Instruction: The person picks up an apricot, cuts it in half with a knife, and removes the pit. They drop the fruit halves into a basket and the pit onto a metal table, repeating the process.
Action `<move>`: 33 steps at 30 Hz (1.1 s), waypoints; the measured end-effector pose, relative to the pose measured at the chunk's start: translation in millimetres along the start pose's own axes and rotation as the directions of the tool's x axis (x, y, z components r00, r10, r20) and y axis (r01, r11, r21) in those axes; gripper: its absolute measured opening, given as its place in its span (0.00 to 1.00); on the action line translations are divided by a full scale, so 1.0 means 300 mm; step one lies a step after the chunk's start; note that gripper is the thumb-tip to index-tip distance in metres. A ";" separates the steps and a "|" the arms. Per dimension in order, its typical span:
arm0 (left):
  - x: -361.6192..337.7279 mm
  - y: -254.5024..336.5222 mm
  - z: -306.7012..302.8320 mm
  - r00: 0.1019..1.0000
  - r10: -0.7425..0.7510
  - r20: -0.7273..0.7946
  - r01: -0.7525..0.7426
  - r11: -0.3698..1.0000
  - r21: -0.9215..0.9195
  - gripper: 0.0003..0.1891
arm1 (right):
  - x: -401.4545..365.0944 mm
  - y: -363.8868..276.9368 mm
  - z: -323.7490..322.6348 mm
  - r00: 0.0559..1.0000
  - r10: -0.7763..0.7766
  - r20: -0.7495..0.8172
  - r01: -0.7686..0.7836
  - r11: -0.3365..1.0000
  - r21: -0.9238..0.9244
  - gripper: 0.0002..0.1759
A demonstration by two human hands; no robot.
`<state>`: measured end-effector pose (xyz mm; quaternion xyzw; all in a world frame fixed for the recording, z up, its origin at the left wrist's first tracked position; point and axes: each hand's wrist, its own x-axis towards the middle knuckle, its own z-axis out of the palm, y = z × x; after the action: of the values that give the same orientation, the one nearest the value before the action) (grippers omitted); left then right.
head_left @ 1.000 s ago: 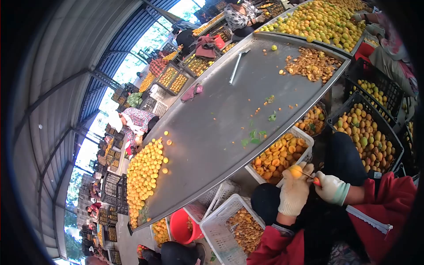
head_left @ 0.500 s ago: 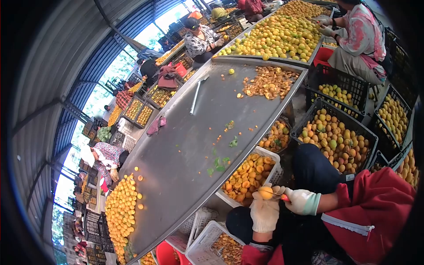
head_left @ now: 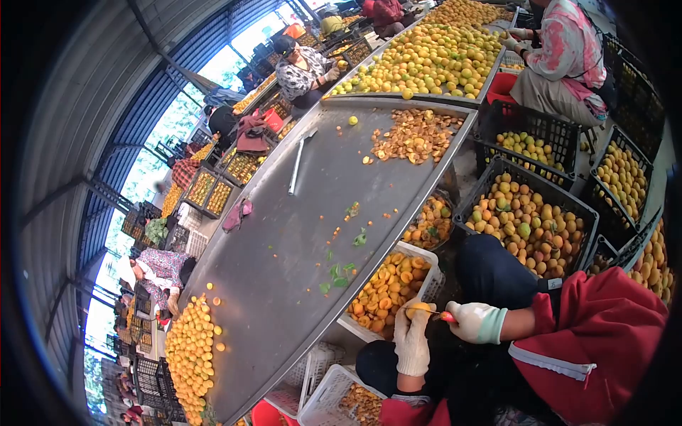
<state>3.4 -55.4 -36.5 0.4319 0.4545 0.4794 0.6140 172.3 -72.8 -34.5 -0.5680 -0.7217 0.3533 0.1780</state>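
Observation:
My left hand (head_left: 412,344), in a cream glove, is closed around an apricot (head_left: 420,308) above my lap. In my right hand (head_left: 474,322), gloved with a pale green cuff, is a knife (head_left: 447,317) with a red handle. Its thin blade points left and reaches the apricot. Just behind my left hand stands a white crate (head_left: 431,282) heaped with apricot halves (head_left: 387,290).
A metal table (head_left: 284,245) slopes across the middle, carrying apricot pieces (head_left: 415,135), a pile of apricots (head_left: 190,355) and a metal bar (head_left: 297,167). Black crates (head_left: 593,238) of apricots stand at right. A lower white crate (head_left: 320,397) holds scraps. People (head_left: 561,50) sit nearby.
The knife blade now lies against the apricot, which appears turned and flatter in my left hand. Both hands stay close together. The whole view has shifted slightly.

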 end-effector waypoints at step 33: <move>-0.083 0.137 0.120 0.986 0.056 0.155 -0.150 0.697 0.701 0.25 | 0.018 0.038 -0.045 0.944 -0.321 -0.073 0.313 0.807 0.501 0.40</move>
<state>27.2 -76.4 14.5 0.6882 0.5408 0.2737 0.3988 187.5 -62.2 -34.1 -0.3700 -0.6893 0.4999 0.3715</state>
